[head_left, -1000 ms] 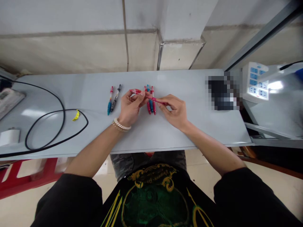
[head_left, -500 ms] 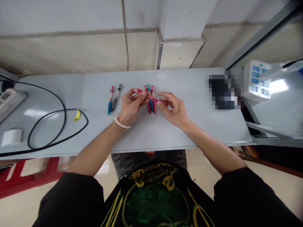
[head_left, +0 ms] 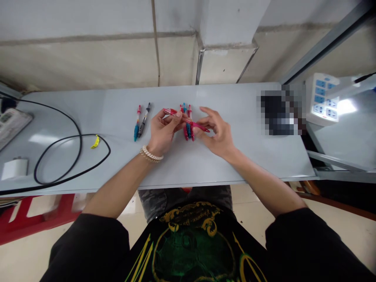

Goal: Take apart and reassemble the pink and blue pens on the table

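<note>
Fingers of our left hand point(head_left: 162, 133) clamp a red pen point(head_left: 188, 121) above the tabletop point(head_left: 258, 152); those of our right hand point(head_left: 219, 135) stand apart around its right end. Three pens point(head_left: 188, 132) lie beneath, two more pens point(head_left: 143, 121) farther left.

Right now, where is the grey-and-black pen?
In the head view, the grey-and-black pen lies on the table left of the left hand, just right of the blue-and-pink pen.
</note>
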The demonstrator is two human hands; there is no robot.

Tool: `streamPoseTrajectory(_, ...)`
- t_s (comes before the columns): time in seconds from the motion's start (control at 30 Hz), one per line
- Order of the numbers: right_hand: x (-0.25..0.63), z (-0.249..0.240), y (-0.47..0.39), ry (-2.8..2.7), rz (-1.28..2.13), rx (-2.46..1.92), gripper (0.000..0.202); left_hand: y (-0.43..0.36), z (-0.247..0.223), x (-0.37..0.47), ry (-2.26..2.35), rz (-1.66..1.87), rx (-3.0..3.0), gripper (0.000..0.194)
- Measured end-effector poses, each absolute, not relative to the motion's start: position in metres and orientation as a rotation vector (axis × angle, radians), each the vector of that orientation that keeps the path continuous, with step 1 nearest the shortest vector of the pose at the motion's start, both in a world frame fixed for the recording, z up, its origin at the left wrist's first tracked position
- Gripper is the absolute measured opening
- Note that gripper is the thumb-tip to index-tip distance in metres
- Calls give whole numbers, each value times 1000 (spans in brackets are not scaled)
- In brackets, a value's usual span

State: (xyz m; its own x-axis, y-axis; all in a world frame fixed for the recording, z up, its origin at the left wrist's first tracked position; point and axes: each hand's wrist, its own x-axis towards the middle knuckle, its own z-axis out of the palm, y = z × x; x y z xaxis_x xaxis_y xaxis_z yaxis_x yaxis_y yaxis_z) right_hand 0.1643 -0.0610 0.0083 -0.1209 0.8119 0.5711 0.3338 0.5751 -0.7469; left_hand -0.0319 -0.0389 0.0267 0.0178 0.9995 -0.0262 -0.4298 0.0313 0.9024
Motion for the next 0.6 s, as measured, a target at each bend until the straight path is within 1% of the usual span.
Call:
streamPoseTrajectory(0.07,164,8,-61,-1717,612,-972,18,-40,27,-31,887,1340,868,26)
streamPoseTrajectory(0.17,164,6,-59,-1716,517,-931,16,-39,28,-31,894,1347,859,24)
streamPoseTrajectory(0.2,164,6,-59,-1702,506,-925,19,-38,28,-31,908,1349,853,23)
streamPoseTrajectory(0.27,164,6,-59,-1681,587,-931,27,-38,29,-31,949,1353,843,21)
streamPoseTrajectory(0.3,163,6,-60,-1675,647,-935,27,-37,29,-31,966,1354,843,21)
streamPoseTrajectory(0.37,163,7,-60,-1678,696,-931,22,-37,30,-31,976,1355,847,21)
streamPoseTrajectory(0.5,163,8,-59,-1658,467,-875,8,-36,30,-31,923,1378,802,19)
streamPoseTrajectory(0.6,165,9,-58,-1645,367,-871,12,-34,29,-33,929,1415,762,20)
